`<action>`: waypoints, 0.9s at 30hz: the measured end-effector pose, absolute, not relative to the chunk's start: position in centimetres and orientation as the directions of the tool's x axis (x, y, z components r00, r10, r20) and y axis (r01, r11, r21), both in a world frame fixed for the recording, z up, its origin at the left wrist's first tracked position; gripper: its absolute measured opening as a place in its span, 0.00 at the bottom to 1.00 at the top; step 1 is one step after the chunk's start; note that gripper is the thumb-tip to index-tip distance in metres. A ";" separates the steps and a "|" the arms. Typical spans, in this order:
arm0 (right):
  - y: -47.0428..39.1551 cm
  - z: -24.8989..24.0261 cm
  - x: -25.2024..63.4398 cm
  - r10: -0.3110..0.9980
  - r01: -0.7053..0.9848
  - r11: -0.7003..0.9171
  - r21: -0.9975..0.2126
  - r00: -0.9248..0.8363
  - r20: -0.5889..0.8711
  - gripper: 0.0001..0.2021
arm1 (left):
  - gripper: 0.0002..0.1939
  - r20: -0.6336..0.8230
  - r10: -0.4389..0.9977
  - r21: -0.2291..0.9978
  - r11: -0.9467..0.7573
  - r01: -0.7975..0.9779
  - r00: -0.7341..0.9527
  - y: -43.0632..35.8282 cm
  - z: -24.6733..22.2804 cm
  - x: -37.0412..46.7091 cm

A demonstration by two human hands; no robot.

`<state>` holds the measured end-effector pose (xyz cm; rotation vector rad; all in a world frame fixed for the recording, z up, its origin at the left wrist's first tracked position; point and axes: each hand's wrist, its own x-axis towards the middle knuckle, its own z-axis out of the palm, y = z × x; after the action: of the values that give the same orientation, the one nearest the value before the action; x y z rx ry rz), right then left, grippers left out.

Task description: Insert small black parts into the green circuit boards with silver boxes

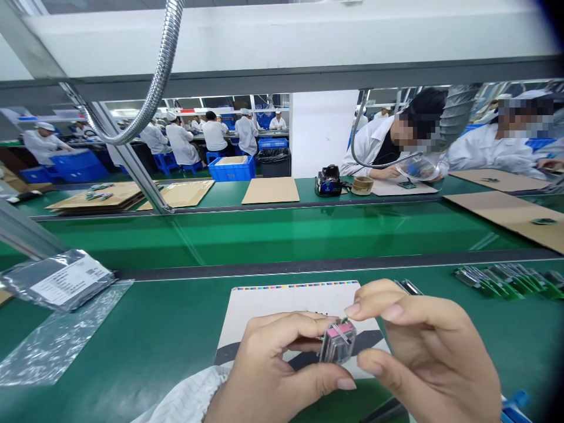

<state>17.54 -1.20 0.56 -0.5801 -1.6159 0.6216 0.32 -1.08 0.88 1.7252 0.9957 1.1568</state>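
Observation:
My left hand (282, 358) pinches a small clear-cased component with a pink top and thin metal pins (338, 342) between thumb and fingers. It is held over a white printed sheet (251, 299) on the green bench. To the right of the component is my right hand (423, 341), its thumb and fingertips apart. One right fingertip is close to the component's upper corner; whether it touches I cannot tell. Behind the right hand, a small metal-edged part (409, 286) is partly hidden.
Several green circuit boards with metal parts (511, 281) lie at right. At left are a silver labelled bag (66, 281) and a clear plastic bag (57, 346). A metal hose (165, 64) hangs overhead. Across the green belt (264, 232), a co-worker (374, 141) bends over a cardboard sheet.

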 end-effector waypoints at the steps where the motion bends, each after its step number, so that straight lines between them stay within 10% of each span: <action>1: -1.2 0.6 17.6 0.691 0.020 0.719 -0.694 -0.123 0.712 0.11 | 0.14 0.317 0.910 0.913 -0.368 0.172 0.266 -1.1 0.8 0.3; 20: -0.9 -0.5 16.8 0.688 0.028 0.723 -0.691 -0.133 0.714 0.12 | 0.12 0.575 0.729 0.629 -0.684 0.369 0.372 -1.0 1.3 0.6; 27: -0.9 -0.6 17.5 0.732 0.096 0.680 -0.727 -0.143 0.666 0.12 | 0.12 0.499 0.809 0.743 -0.583 0.327 0.309 -0.9 0.6 0.4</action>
<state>17.51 -0.88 -0.64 -0.6847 -1.6452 0.6344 0.41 -0.90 0.61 2.0659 1.0045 1.2301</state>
